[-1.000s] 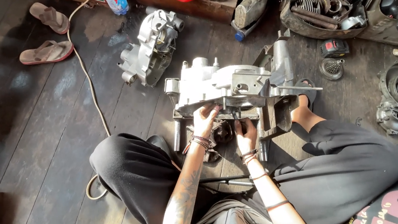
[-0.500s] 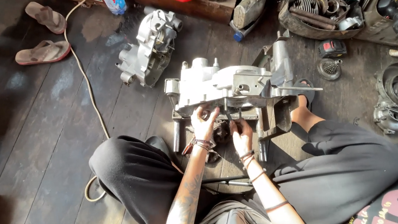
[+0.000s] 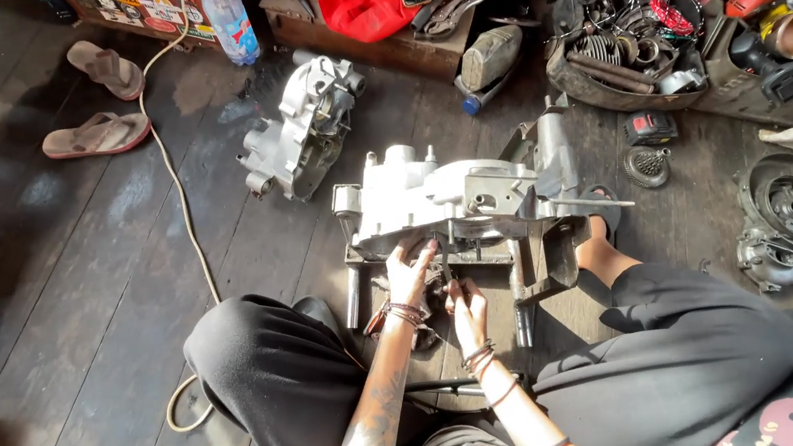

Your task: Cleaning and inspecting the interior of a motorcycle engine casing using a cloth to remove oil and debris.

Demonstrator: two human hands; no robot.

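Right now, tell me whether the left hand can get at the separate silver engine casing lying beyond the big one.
Probably yes, with a lean: the left hand rests on the big silver engine block, and bare floorboards lead to the separate silver engine casing.

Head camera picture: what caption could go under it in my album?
Seated on a plank floor, left hand on a silver engine case, right hand gripping a thin tool.

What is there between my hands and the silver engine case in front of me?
Nothing visible: the left hand already rests on the near edge of the engine case, and the right hand sits just below, holding a thin tool up to it.
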